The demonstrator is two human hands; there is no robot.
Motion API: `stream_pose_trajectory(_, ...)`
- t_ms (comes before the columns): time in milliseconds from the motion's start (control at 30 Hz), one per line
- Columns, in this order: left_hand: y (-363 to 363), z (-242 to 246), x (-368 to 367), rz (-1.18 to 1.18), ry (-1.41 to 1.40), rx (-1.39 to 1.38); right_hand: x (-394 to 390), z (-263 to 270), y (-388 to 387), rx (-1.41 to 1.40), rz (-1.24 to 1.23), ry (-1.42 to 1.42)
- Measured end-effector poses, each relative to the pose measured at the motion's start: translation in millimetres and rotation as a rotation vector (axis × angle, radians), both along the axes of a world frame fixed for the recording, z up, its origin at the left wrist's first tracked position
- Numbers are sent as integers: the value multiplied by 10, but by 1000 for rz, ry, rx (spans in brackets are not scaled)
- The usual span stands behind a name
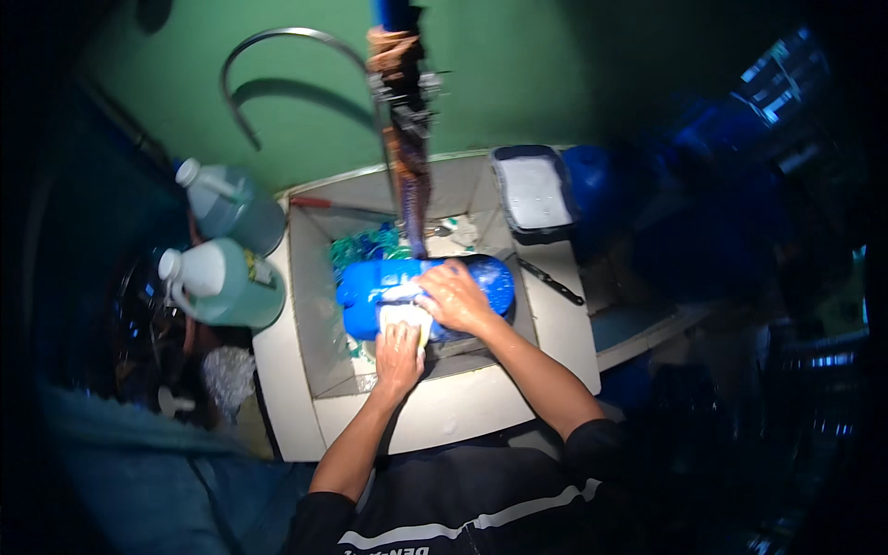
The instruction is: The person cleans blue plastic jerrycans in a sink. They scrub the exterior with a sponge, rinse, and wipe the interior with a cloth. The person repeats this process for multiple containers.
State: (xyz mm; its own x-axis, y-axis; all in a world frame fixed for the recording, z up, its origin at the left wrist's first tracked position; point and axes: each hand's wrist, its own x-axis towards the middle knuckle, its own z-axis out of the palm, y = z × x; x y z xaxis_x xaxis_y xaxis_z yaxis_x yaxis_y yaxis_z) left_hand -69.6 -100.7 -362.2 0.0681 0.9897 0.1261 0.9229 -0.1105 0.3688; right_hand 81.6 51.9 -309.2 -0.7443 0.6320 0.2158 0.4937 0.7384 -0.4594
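Observation:
A blue plastic container (361, 319), wet and soapy, lies on its side across a tiled sink (309, 333). My left hand (400, 357) is closed on a pale sponge or cloth (404, 318), pressed against the near side of the container. My right hand (454, 297) rests on the container's upper face, right of the sponge, its fingers bent over the surface. White suds lie on the blue plastic between the two hands and at its right end. Green and blue netting (361, 246) lies in the sink behind the container.
Two jugs (239, 208) (232, 284) of greenish liquid stand left of the sink. A black-handled knife (551, 281) and a dark-rimmed tray (534, 194) lie on the right ledge. A wrapped pipe (413, 146) and a curved metal faucet (298, 33) rise behind. A red handle (311, 202) crosses the sink's back corner.

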Motion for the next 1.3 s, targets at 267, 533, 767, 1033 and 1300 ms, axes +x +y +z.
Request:
stream_pose_trajectory(267,559,481,-434,300,-51,298,-77,53,-49,16,80,-138)
stream_pose_trajectory(533,142,-455,-650,652,-942,270,-39,204,-14,-66,24,-102)
stream_pose_trajectory(767,1402,-703,-1651,-34,-1311,-325,-147,202,22,-23,21,-130)
stream_pose_trajectory(1033,698,-1867,-1169,-201,-2480,-475,-200,176,161,-211,-96,-113)
stream_pose_trajectory(1300,308,109,387,1073,-2215,-149,-156,401,-114,-15,117,15)
